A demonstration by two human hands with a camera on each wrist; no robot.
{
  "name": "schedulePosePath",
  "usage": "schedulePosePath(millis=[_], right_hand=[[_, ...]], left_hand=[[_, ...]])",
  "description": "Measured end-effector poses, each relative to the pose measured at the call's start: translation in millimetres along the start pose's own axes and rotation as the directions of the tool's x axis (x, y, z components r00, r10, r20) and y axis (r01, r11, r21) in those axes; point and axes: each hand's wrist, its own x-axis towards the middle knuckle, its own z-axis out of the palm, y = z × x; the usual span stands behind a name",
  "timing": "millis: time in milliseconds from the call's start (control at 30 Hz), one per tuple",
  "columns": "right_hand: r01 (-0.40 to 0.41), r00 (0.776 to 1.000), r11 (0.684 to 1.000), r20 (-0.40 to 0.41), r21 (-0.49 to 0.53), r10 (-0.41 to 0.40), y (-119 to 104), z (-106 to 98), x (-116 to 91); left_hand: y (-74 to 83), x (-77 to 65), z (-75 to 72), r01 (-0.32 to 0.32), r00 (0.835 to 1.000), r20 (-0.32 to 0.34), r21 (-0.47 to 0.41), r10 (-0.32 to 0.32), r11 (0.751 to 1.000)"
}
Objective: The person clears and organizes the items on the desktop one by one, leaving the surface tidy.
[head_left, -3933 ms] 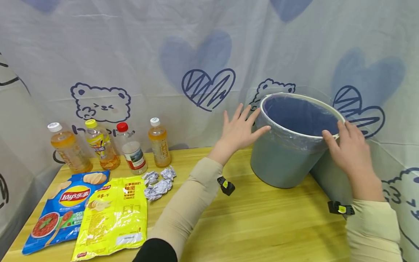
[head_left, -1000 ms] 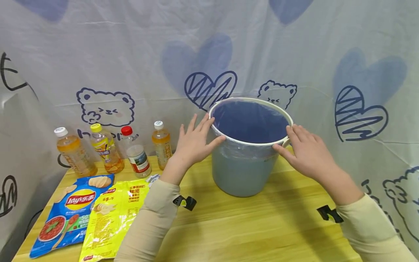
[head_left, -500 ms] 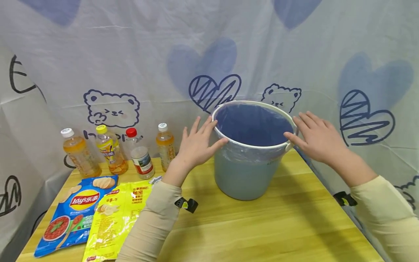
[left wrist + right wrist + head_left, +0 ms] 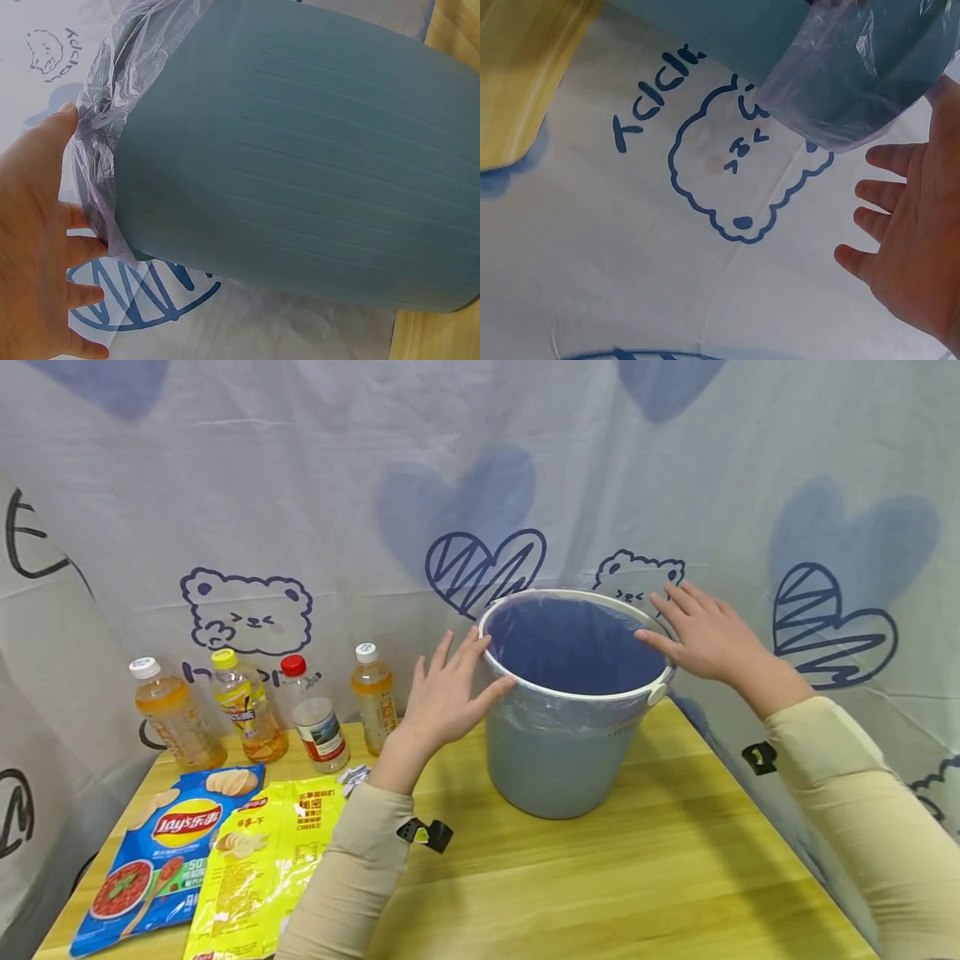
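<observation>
Head view: a round blue-grey plastic bin [image 4: 562, 768] stands on a yellow wood-grain table [image 4: 600, 893], left hand [image 4: 442, 697] and right hand [image 4: 708, 631] spread at its edge. Left wrist: thumb touches its clear plastic liner [image 4: 142, 67]. Right wrist: fingers apart beside the liner.

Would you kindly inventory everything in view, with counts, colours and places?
Bin: 1, grey-blue, standing right of centre
Liner: 1, clear, over the bin's rim
White-capped bottles: 2, orange, ends of the bottle row
Yellow-capped bottle: 1, yellowish, second from left
Red-capped bottle: 1, clear, third from left
Blue chip bag: 1, blue, front left
Yellow chip bag: 1, yellow, overlapping the blue bag
Crumpled paper: at least 1 piece, white, beside the yellow bag, partly hidden
Table: 1, yellowish, beneath all these
Cloth: 1 or more, pale grey with blue drawings, behind
Left hand: 1, bare, touching the bin's left rim
Right hand: 1, bare, by the bin's right rim, contact unclear
Sleeves: 2, beige, one per arm
Wrist devices: 2, black, one per arm
</observation>
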Motion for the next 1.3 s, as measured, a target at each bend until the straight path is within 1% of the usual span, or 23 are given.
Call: schedulePosePath(millis=[200,567,800,1067,1167,1300], right_hand=[[-0.007,1.000,0.993,0.019,0.118,0.005,4,6,21],[-0.021,0.994,0.981,0.110,0.193,0.000,0,16,41],[-0.067,0.984,0.963,0.175,0.263,0.020,-1,19,43],[-0.079,0.982,0.964,0.185,0.255,0.032,-4,18,42],[-0.082,0.981,0.964,0.193,0.252,0.033,-5,17,43],[-0.088,0.979,0.963,0.200,0.254,0.037,-4,18,42]], left_hand=[[-0.1,-0.2,0.1,-0.003,1.000,-0.010,-0.014,0.003,1.000],[-2.0,-1.7,1.1,-0.004,1.000,-0.012,-0.033,0.003,0.999],[-2.2,-2.0,2.6,-0.017,1.000,-0.024,-0.042,0.016,0.999],[-1.0,-3.1,3.7,-0.017,0.999,-0.052,-0.055,0.014,0.998],[-0.4,-6.2,4.0,-0.020,0.998,-0.066,-0.039,0.018,0.999],[0.6,-16.0,7.8,-0.034,0.997,-0.076,-0.024,0.032,0.999]])
